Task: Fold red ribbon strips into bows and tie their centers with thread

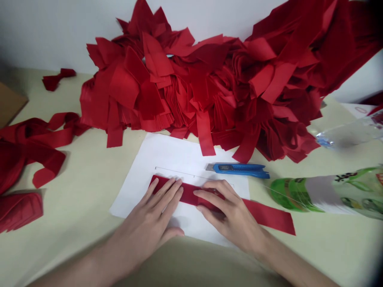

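A red fabric strip (271, 217) with a velvety look lies across a white paper sheet (134, 179), its right end reaching past the sheet onto the table. My left hand (154, 215) rests flat on the strip's left part, fingers stretched and slightly apart, thumb on the paper. Over the middle of the strip, my right hand (230, 209) has its fingers bent and closed around it; part of the strip is hidden under the palm. A thin marked line runs on the paper just above the strip. Beyond my right hand lies a blue utility knife (239, 170), its blade pointing left.
A large heap of red fabric strips (185, 87) fills the back against the wall. More red strips (44, 139) lie at the left, near a cardboard box (10, 101). On the right are a green-labelled bottle (323, 193) on its side and a clear plastic wrapper (347, 133).
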